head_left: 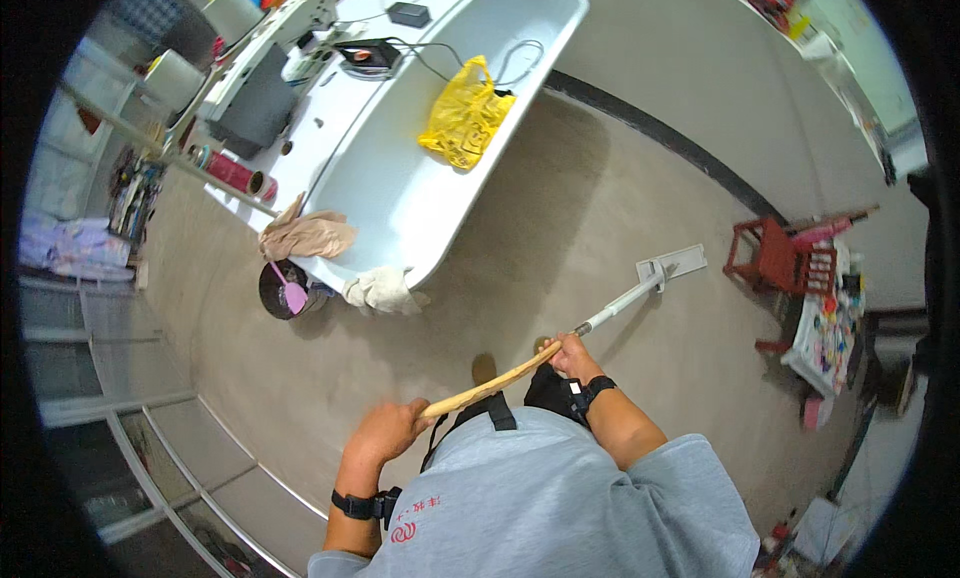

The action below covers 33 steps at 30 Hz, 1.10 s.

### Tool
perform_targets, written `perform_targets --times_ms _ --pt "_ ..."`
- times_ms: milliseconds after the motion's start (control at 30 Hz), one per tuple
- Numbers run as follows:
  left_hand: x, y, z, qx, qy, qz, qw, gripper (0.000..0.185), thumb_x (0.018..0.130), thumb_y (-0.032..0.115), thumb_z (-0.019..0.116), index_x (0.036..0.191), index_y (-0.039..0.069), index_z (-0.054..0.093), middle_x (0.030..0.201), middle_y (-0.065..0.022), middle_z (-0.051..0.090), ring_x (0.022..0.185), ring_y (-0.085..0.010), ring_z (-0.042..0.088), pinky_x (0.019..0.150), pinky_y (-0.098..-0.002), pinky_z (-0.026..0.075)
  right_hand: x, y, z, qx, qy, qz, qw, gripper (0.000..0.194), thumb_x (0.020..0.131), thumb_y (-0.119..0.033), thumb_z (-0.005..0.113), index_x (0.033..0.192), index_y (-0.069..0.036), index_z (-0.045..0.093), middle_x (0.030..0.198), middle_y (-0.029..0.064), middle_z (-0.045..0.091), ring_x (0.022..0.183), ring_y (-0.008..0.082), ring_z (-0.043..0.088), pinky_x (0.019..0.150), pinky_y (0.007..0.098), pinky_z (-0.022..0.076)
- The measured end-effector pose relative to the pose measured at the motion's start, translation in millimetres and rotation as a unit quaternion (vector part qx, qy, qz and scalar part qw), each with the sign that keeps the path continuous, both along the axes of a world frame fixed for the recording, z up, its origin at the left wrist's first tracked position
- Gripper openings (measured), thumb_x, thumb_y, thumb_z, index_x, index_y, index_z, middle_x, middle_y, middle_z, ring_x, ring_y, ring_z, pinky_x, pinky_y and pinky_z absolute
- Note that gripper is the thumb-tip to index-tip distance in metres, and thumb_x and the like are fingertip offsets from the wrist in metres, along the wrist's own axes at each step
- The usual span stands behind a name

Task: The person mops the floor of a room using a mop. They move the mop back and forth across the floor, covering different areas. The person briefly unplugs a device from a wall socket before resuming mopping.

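My left hand [386, 430] grips the end of a pale wooden pole close to my waist. My right hand [574, 356] is closed around the same wooden handle [491, 385] farther along. Beyond it the handle joins a white tube [621, 303], which runs to a flat rectangular mop head [673, 266]. That head lies on the bare floor [652, 180], up and to the right of my hands. Whether a cloth or pad sits beneath the head is hidden.
A pale blue trough [375, 195] holds a yellow plastic bag [469, 116]. It adjoins a white sewing-machine table [304, 139]. A dark bucket [274, 293] stands below its corner. At right are a red wooden chair [772, 259] and a cluttered low table [806, 356]. Glazed panels [97, 420] line the left.
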State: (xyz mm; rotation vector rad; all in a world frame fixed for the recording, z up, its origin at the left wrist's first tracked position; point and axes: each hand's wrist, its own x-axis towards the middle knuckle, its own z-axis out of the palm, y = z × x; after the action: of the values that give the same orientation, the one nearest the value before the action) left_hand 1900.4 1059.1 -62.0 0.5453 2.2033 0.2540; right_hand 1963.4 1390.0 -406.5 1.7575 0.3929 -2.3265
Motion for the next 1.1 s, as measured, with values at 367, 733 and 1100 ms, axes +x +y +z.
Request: perform_targets --times_ms 367,733,1100 --pt "77.3 13.5 6.6 0.006 -0.002 0.242 0.970 0.032 0.096 0.032 0.053 0.113 0.006 0.059 0.078 -0.0203 0.064 0.074 -0.0408 0.061 0.066 -0.0476 0.047 -112.5 -16.5 15.5 0.001 0.051 0.251 0.967 0.023 0.100 -0.015 0.041 0.119 -0.002 0.035 0.094 0.0134 0.047 0.076 0.0272 0.056 0.072 0.0514 0.0561" --pt "129.7 23.1 26.8 -0.013 -0.045 0.397 0.917 0.036 0.095 0.031 0.055 0.122 0.008 0.055 0.084 -0.0238 0.065 0.082 -0.0430 0.062 0.070 -0.0486 0.047 -141.4 -68.5 15.0 -0.017 0.053 0.409 0.911 0.024 0.098 -0.016 0.043 0.117 -0.002 0.037 0.091 0.0119 0.049 0.075 0.0272 0.059 0.067 0.0495 0.0580" --pt "144.2 39.8 43.4 0.039 0.012 0.387 0.921 0.051 0.077 0.016 0.074 0.125 0.011 0.059 0.098 -0.0226 0.066 0.089 -0.0388 0.064 0.078 -0.0416 0.050 -134.2 -52.4 25.9 -0.015 0.075 0.423 0.903 0.015 0.095 -0.010 0.048 0.107 -0.001 0.043 0.083 0.0103 0.054 0.074 0.0251 0.061 0.065 0.0439 0.0578"
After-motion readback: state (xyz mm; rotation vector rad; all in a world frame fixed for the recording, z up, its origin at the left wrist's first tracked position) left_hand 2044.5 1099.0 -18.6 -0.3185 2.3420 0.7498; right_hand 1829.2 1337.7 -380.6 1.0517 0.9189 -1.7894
